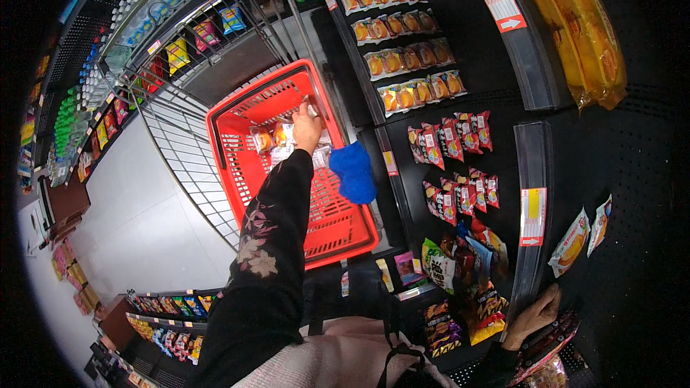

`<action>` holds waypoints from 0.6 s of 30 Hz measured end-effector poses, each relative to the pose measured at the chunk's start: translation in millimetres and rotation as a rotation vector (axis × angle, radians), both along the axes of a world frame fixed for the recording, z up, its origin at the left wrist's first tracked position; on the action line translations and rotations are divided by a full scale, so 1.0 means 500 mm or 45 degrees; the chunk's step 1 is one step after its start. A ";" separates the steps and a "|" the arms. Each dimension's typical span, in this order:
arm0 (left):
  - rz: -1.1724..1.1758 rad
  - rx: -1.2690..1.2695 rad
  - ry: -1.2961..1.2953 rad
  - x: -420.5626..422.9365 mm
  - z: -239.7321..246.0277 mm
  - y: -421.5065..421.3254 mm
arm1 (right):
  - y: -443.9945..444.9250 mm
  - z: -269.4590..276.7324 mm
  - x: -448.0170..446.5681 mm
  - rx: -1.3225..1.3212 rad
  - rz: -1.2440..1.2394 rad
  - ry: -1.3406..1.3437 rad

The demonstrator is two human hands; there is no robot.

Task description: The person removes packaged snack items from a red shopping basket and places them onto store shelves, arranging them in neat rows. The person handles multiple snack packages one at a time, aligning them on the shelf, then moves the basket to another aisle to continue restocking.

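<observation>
My left hand (307, 126) reaches down into a red plastic shopping basket (337, 237), over several small wrapped pastries (262, 139). Its fingers are partly hidden, so a hold on a pack is not clear. The basket sits in a wire shopping cart (186, 194), and a blue cloth (353, 172) hangs over its right rim. At the lower right, my right hand (539, 310) rests by the edge of a black shelf, fingers curled. Two wrapped pastries (571, 242) lie on that shelf just beyond it. Whether the right hand holds anything cannot be seen.
Rows of wrapped pastries (401, 56) and red snack bags (458, 194) fill the black shelf right of the cart. Large yellow bread packs (582, 32) lie at upper right. Bottled drinks (67, 124) line the left shelves. A brown box (67, 202) stands at the far left.
</observation>
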State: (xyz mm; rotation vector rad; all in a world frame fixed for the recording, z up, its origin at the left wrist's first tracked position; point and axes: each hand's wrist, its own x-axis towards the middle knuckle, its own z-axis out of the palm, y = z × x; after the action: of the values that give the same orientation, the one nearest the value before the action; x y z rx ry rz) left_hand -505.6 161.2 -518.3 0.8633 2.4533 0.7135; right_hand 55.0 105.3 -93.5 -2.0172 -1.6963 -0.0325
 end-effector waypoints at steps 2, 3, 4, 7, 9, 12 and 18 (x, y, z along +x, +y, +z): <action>0.034 0.157 -0.031 -0.022 -0.016 -0.011 | -0.002 0.007 -0.007 -0.020 -0.002 0.020; 0.151 0.201 -0.125 -0.025 -0.019 -0.018 | -0.001 0.007 -0.011 -0.012 0.002 0.015; 0.247 0.312 -0.301 -0.032 -0.017 -0.029 | 0.001 0.006 -0.014 -0.002 0.006 0.013; 0.584 0.331 -0.796 -0.047 0.028 -0.082 | 0.009 -0.006 -0.021 0.145 0.126 0.022; 0.753 0.607 -1.178 -0.041 0.083 -0.125 | 0.009 -0.005 -0.022 0.085 0.063 0.046; 0.799 0.791 -1.465 -0.029 0.170 -0.183 | 0.008 0.002 -0.027 0.011 0.028 0.078; 0.640 0.874 -1.820 0.039 0.363 -0.237 | 0.024 0.014 -0.060 0.053 0.122 0.065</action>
State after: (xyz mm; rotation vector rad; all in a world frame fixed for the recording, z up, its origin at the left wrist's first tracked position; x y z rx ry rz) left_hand -485.9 42.5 -336.9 -0.1996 1.0577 1.6319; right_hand 24.9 117.4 -86.3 -1.8888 -1.7434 0.0159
